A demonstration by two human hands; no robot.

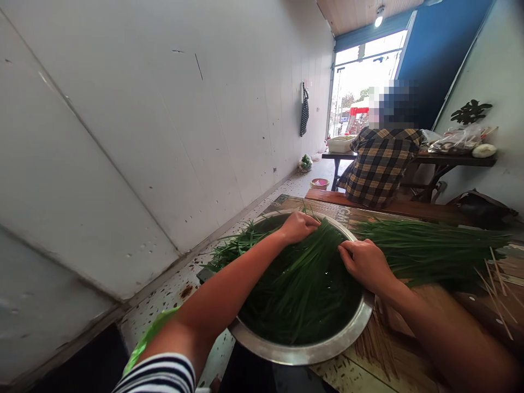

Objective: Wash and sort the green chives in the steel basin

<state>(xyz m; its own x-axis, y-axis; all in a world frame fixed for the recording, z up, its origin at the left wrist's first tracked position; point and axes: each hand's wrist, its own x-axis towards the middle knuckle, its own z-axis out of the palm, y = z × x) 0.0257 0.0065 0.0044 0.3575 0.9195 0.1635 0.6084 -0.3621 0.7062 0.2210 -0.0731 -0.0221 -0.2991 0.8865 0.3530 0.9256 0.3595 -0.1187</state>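
Note:
A wide metal basin (303,353) is filled with long green garlic chives (303,284). Over its far side, my left hand (301,226) is closed, the fingers pinching the upper ends of a bunch of chives that fans down into the basin. My right hand (364,262) is at the right rim, thumb and fingers pressed together beside the same bunch. What those right fingertips hold is too small to make out. More green blades (237,245) hang over the left edge of the basin.
A pile of chives (426,248) lies on the table at right, with thin wooden skewers (497,295) beside it and more skewers (376,344) near the basin. Ahead, a person in a plaid shirt (380,166) sits on a bench (331,197) at another table. A pink-lined tub (319,184) is on the floor.

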